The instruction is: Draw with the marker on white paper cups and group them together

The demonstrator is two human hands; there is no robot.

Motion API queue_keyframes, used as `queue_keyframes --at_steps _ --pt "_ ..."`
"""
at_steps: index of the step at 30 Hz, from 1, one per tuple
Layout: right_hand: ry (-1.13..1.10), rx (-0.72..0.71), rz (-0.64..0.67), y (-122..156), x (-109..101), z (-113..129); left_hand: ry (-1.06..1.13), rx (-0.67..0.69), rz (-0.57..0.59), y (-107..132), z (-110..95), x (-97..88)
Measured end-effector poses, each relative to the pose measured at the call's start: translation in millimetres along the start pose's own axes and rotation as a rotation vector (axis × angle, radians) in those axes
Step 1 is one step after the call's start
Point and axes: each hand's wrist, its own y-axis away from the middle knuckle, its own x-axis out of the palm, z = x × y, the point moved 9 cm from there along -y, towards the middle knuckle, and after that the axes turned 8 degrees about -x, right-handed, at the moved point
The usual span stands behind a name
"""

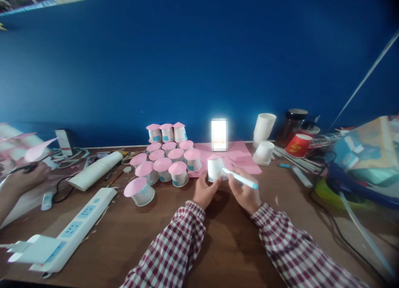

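Observation:
My left hand [205, 190] grips a white paper cup [215, 169] that stands upside down on the table, with a pink paper cone on top. In my right hand [245, 192] is a white marker with a light blue end [245, 180]; its tip points at the cup's side, and I cannot tell whether it touches. Left of my hands stand several upturned cups with pink paper tops [178, 171] and blue marks, some stacked at the back. Pink paper [246, 153] lies behind the cup I hold, beside a bright, blurred-out patch.
A white power strip [73, 232] and a stack of cups lying down [96, 171] are on the left, near another person's hand [34, 176]. White cups [264, 132], a red cup [298, 146], a jar, sticks, a small blue cap [284, 166] and cables are on the right.

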Motion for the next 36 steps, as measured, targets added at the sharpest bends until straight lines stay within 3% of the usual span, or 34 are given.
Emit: queue_keyframes --at_steps 36 --pt "-0.027 0.046 0.017 0.6 0.8 -5.2 -0.047 0.028 0.024 1.2 -2.4 2.3"
